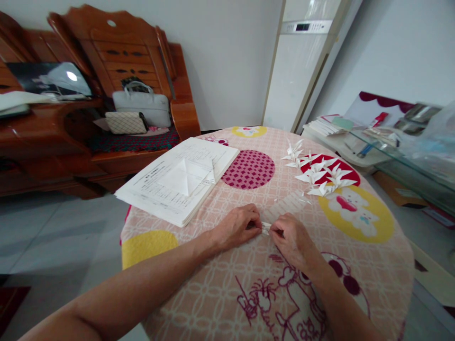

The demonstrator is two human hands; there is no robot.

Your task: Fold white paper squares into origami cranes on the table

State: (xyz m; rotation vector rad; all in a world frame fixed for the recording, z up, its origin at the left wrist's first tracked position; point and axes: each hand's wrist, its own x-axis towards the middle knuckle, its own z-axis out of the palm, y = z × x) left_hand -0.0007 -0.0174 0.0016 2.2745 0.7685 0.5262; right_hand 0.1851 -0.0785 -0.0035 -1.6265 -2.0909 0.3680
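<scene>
My left hand [237, 226] and my right hand [289, 237] meet near the middle of a round table with a pink patterned cloth [220, 289]. Both pinch a small folded piece of white paper [266, 228] between their fingertips, low on the cloth. Most of the paper is hidden by my fingers. Several finished white paper cranes [320, 176] lie in a cluster beyond my right hand, on the red and yellow circles of the cloth.
A stack of printed sheets [177, 182] with a folded white triangle on top lies at the table's left. A wooden bench [106, 94] with bags stands far left. A white cabinet [302, 66] and a glass shelf with clutter [391, 137] are at the right.
</scene>
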